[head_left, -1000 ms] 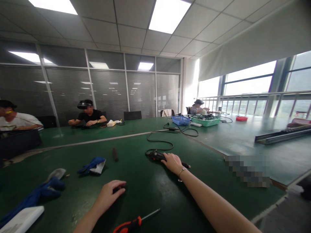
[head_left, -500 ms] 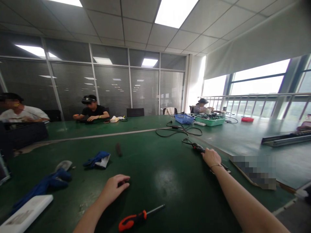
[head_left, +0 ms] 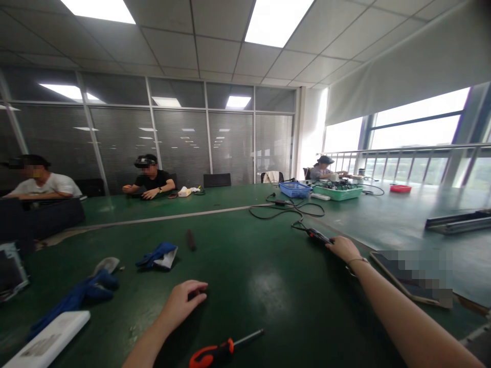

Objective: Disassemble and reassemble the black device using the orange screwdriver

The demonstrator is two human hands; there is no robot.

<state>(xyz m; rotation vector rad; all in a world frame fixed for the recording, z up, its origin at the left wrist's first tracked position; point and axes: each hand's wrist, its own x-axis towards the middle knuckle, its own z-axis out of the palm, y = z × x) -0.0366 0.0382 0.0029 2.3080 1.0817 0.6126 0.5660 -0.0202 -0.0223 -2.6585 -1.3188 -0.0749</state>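
Observation:
My right hand is closed around a black, corded electric screwdriver with a red mark, on the right of the green table. Its cord trails away from me, and the hand hides the tool's near end. To the left, my left hand rests on or just over the table, fingers loosely bent, a gap between thumb and forefinger, nothing inside. Below it lies a hand screwdriver with an orange and black handle, its shaft pointing right. A dark pixelated flat panel lies right of my right forearm.
Blue gloves and a white box-like block lie left, with a dark strip farther in. Blue and green baskets, a red tray and a metal rail stand right. Several people sit around the table.
The view has shifted slightly, so things appear a little farther right and lower. My right hand still grips the electric screwdriver, whose near end no longer shows behind it. The left hand keeps its pose.

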